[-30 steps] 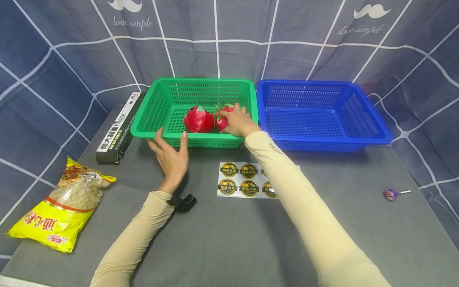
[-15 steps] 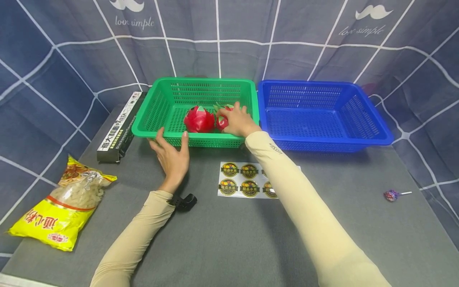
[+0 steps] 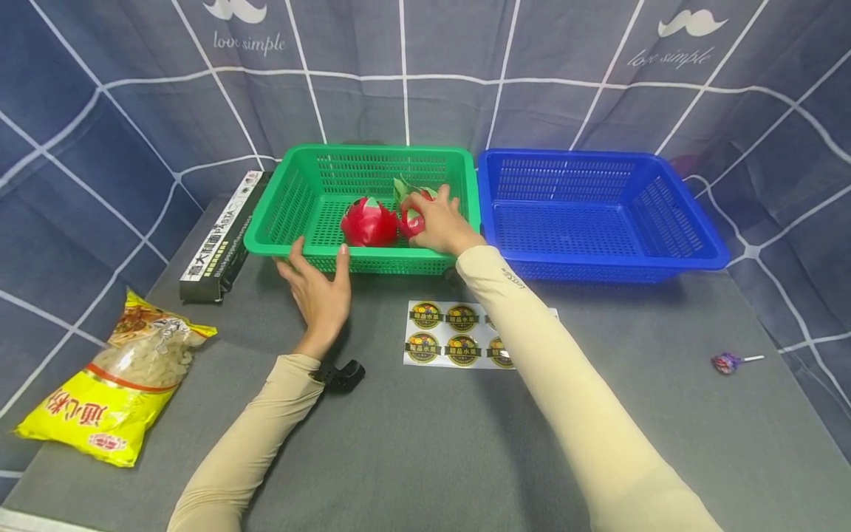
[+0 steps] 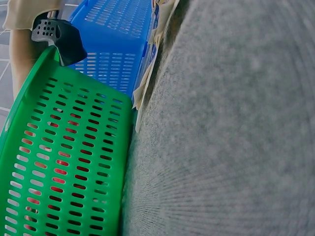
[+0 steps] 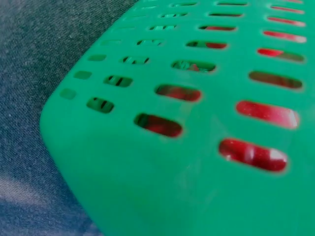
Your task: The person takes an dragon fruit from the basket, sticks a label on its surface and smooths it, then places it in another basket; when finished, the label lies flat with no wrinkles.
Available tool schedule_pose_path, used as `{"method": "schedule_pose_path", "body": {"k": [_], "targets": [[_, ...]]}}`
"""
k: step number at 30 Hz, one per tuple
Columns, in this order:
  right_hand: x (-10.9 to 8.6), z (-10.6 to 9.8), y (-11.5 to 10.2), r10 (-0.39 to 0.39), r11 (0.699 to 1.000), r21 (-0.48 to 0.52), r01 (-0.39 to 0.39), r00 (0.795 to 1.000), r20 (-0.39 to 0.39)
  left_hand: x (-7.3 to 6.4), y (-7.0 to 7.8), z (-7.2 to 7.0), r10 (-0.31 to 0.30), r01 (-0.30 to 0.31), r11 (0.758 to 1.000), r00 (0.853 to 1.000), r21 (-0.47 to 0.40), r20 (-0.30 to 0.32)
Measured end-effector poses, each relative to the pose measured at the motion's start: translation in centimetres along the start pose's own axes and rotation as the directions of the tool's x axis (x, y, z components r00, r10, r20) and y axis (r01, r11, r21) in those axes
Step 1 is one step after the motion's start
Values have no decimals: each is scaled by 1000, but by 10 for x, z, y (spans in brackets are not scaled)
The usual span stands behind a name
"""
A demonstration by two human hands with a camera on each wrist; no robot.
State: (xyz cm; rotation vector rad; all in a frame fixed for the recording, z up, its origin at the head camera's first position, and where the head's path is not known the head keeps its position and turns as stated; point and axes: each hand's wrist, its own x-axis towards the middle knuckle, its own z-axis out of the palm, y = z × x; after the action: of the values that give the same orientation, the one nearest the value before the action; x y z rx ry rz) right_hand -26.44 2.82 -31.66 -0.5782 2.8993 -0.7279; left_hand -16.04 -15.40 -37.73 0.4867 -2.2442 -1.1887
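Observation:
Two red dragon fruits lie in the green basket [image 3: 425, 252]. My right hand [image 3: 444, 223] reaches over the front rim and grips the right dragon fruit [image 3: 413, 223], whose green leaf tips point to the back left. Part of that fruit is hidden under the fingers. Beside it sits the left dragon fruit [image 3: 369, 223], untouched. My left hand [image 3: 320, 292] rests at the basket's front, fingers spread, with fingertip and thumb tip at the rim. In the right wrist view, red skin shows through the slots of the basket wall [image 5: 147, 167].
A blue basket [image 3: 605, 264] stands right of the green one. A sheet of round stickers [image 3: 444, 332] lies in front, partly under my right forearm. At left are a black pasta box [image 3: 222, 236] and a yellow pasta bag [image 3: 113, 384]; a lollipop [image 3: 726, 362] lies far right.
The right dragon fruit has turned in my right hand, and its green leaves now show further up and more fully. My left hand has stayed at the basket's front rim.

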Motion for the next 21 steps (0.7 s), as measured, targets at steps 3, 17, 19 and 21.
{"method": "schedule_pose_path", "body": {"k": [3, 17, 19, 21], "targets": [[0, 0, 0, 5, 1000, 27, -4, 1000, -28, 0, 0, 0, 0, 0, 1000, 1000, 0, -3], [-1, -1, 0, 38, 997, 73, -32, 996, -78, 0, -1, 0, 0, 0, 1000, 1000, 1, -5], [-1, -2, 0, 43, 995, 94, -34, 994, -97, 0, -1, 0, -1, 1, 1000, 1000, 1, -4], [-1, -2, 0, 49, 992, 122, -35, 992, -115, 0, -1, 0, -3, 3, 1000, 1000, 1, -3]]}}
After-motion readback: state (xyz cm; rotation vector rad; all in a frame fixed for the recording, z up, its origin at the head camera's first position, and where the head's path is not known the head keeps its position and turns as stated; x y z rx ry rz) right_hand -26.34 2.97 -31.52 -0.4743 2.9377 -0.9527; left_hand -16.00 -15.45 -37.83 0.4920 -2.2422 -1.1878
